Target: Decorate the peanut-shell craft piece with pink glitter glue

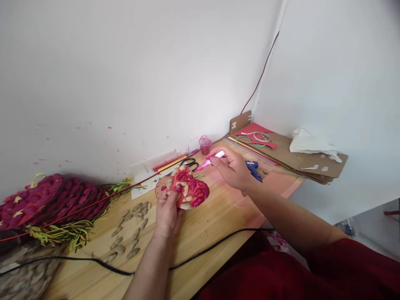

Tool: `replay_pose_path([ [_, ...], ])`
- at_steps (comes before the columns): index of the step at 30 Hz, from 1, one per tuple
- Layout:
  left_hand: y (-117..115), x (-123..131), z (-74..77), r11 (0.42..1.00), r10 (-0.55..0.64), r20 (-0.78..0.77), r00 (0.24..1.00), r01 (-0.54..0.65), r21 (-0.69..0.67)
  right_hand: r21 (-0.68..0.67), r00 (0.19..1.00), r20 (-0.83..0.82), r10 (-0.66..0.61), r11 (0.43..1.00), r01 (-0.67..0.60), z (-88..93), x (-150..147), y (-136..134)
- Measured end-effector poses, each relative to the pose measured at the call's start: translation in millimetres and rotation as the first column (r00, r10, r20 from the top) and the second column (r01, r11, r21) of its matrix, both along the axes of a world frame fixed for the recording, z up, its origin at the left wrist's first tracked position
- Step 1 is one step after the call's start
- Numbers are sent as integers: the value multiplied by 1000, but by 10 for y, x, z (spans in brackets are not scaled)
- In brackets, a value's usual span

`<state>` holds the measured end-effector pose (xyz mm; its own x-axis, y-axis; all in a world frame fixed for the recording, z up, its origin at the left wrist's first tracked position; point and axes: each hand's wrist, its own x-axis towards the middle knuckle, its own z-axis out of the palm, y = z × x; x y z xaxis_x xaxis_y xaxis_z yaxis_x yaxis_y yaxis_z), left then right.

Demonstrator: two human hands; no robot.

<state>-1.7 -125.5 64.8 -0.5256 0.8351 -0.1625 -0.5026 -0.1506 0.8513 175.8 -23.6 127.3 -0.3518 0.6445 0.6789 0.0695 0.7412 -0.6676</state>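
Observation:
My left hand (pixel 168 212) pinches the near edge of a red craft piece (pixel 187 189) covered with peanut shells, some painted pink-red, some plain. The piece lies on a round cardboard disc on the wooden table (pixel 215 216). My right hand (pixel 233 168) is closed around a pink paintbrush (pixel 210 161), whose tip points down-left at the top of the piece. A small cup of pink paint (pixel 205 145) stands just behind, by the wall.
Loose peanut shells (pixel 131 231) lie left of my left hand. Dark red finished pieces with green fringes (pixel 46 204) sit far left. Scissors (pixel 190 163), a blue glue gun (pixel 253 170), a black cable (pixel 200 254), and cardboard with coloured paper (pixel 281 152) at the right.

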Motion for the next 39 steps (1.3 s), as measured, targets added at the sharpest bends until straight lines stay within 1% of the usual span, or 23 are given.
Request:
replay_pose_path([
  [3, -19, 6, -29, 1000, -18, -78, 997, 17, -9, 161, 997, 77, -18, 987, 5, -2, -8, -59],
  [6, -31, -21, -86, 1000, -25, -203, 979, 21, -21, 247, 987, 149, -65, 969, 27, -18, -30, -86],
  [10, -39, -62, -118, 1000, 11, -370, 929, -19, -19, 286, 965, 240, -109, 958, 37, -51, -76, -102],
  [14, -49, -75, -76, 997, 31, -512, 858, -64, -48, 278, 962, 259, -84, 960, 9, -85, -117, -109],
  [17, -50, -75, -46, 993, 46, -575, 817, -99, -62, 275, 957, 279, -79, 961, -1, -106, -118, -117],
  [21, -44, -72, -44, 992, 39, -590, 807, -104, -77, 284, 952, 293, -86, 959, 0, -123, -94, -132],
  [23, -44, -72, -62, 991, 26, -573, 819, -96, -93, 283, 954, 287, -90, 959, 6, -124, -88, -135],
  [27, -49, -76, -116, 990, -34, -515, 856, -42, -135, 268, 952, 296, -82, 963, 0, -125, -94, -129],
  [34, -50, -83, -112, 986, -22, -542, 840, -73, -152, 295, 940, 328, -93, 956, -8, -146, -86, -138],
  [39, -48, -85, -121, 985, -34, -540, 841, -64, -162, 298, 942, 322, -95, 955, -5, -156, -95, -131],
])
